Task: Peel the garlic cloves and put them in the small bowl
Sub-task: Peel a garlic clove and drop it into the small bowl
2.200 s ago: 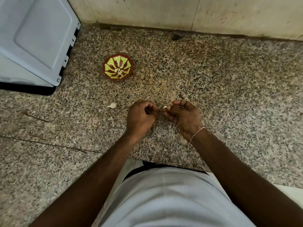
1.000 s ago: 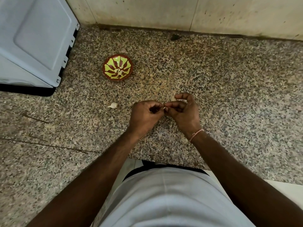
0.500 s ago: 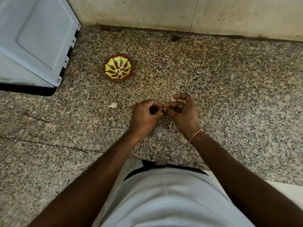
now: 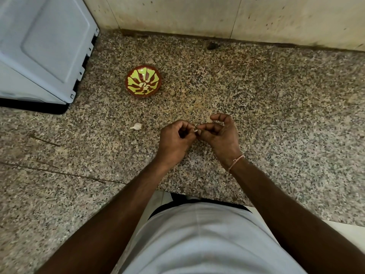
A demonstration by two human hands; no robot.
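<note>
2 hands peeling garlic at frame centre
Left hand [image 4: 174, 142] and right hand [image 4: 220, 135] both pinch 1 garlic clove [image 4: 195, 130] above the table [image 4: 276, 115]; small bowl [image 4: 143, 80] upper left.

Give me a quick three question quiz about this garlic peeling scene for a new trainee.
1. True or false: the small bowl is upside down.
2. What do the left hand and right hand pinch between them? A) a knife B) a garlic clove C) a spoon
3. Fill in: a loose garlic clove lies on the ____, apart from the bowl.

Key: 1 false; 2 B; 3 countertop.
</note>
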